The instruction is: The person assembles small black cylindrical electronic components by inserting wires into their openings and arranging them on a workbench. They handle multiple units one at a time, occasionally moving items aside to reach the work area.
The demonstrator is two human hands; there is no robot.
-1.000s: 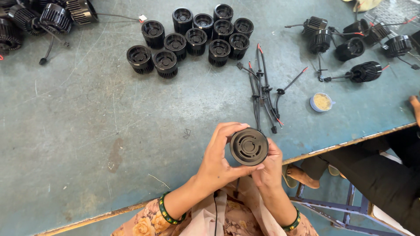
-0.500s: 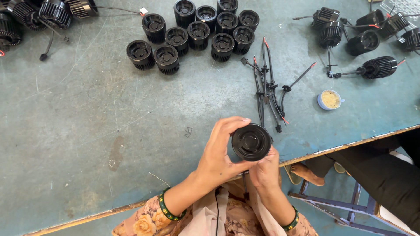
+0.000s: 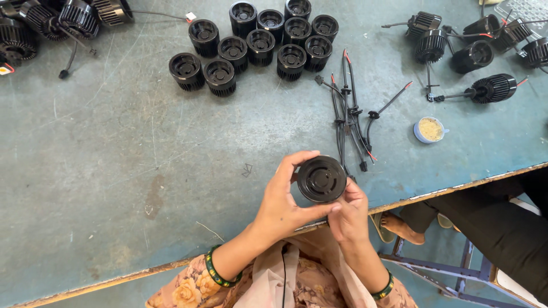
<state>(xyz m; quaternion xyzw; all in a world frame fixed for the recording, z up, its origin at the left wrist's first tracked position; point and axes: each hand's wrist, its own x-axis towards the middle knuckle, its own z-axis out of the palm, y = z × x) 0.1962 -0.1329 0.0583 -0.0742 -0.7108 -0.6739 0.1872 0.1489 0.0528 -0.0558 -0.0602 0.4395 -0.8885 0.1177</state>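
Both hands hold one black round ribbed housing [image 3: 321,179] above the near edge of the worn blue table [image 3: 114,159], its flat closed end facing up. My left hand [image 3: 281,199] wraps its left side with the fingers curled over the top. My right hand [image 3: 348,212] grips it from below and right. A bundle of black wires with red tips [image 3: 351,114] lies just beyond it.
Several black housings [image 3: 257,45] stand open-end up at the far middle. More housings with wires lie at the far left [image 3: 45,23] and far right [image 3: 485,88]. A small blue cap of yellowish paste [image 3: 430,130] sits right. Another person's legs [image 3: 485,217] are beside the table.
The housing and both hands stay at the table's near edge; the hands have shifted their grip slightly. The camera view has drifted, so the table items sit a little differently in frame.
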